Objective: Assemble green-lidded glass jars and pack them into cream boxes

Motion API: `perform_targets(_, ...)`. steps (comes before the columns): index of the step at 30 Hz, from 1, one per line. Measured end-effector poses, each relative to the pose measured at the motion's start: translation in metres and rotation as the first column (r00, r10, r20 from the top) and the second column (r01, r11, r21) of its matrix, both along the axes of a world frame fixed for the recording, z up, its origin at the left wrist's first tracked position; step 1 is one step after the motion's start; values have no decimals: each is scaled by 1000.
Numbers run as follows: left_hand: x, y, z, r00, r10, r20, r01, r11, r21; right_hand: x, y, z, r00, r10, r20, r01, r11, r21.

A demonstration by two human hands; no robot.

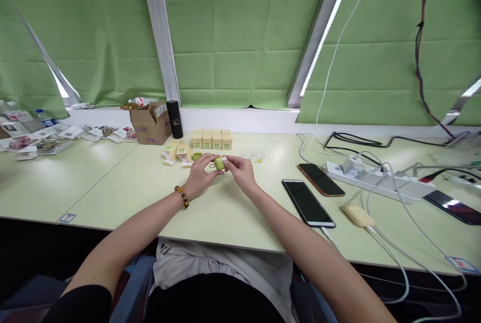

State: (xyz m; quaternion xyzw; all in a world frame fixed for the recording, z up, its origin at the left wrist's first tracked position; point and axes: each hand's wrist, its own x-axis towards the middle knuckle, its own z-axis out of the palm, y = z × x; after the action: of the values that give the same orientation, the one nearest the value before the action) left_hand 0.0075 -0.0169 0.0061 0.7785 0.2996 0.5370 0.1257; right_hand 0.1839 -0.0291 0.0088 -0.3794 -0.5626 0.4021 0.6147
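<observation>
- The person's left hand (201, 176) and right hand (243, 173) meet above the table (240, 217), nearer its far edge than its near edge.
- Between their fingertips is a small green object (219, 164) with a thin loop at its left end; both hands pinch it, thumb and fingers closed on it from either side. Its finer details are too small to tell.
- A beaded bracelet (182, 196) circles the left wrist.
- Just beyond the left hand lies a green piece (197, 156), partly hidden by the fingers.
- Two opened cartons (177, 152) lie to its left, toward the far edge.
- Behind them, four small cream boxes (212, 140) with green labels stand side by side in a row close to the far edge.
- Clear plastic pieces (258, 157) lie beyond the right hand, one with a yellow spot.
- Left of the cream boxes, by the far edge, a black cylinder (175, 120) stands upright beside an open cardboard box (151, 125).
- Packets in clear bags (45, 145) are spread along the far edge toward the left corner.
- Right of the hands lie two phones, one white-framed (308, 203) and one orange-edged (321, 179), with a white power strip (376, 182) and a pale yellow block (358, 215) toward the right.
</observation>
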Motion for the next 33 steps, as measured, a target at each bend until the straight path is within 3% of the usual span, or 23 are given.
perform_targets(5, 4, 0, -3, 996, -39, 76, 47, 994, -102, 0, -4, 6, 1000, -29, -7, 28, 999, -35)
perform_targets(8, 5, 4, -5, 971, -125, 205, 172, 957, -235, -1, -8, 8, 999, -41, 32, 42, 999, -12)
perform_targets(12, 3, 12, -5, 877, -237, 418, 407, 828, -386, 1, -13, 8, 970, -103, 220, 64, 982, 175)
perform_targets(17, -2, 15, 0, 754, -296, 586, 607, 655, -451, 5, -14, 3, 811, -378, 446, 146, 870, 472)
perform_targets(22, 0, 9, 3, 696, -326, 640, 700, 506, -504, 5, -13, -4, 685, -456, 568, 76, 820, 567)
perform_targets(27, 2, 5, 3, 674, -366, 642, 731, 458, -506, 4, -9, -12, 691, -437, 575, 19, 807, 590)
perform_targets(33, 3, 7, 0, 714, -404, 571, 697, 485, -529, 3, -7, -11, 656, -459, 599, -9, 789, 615)
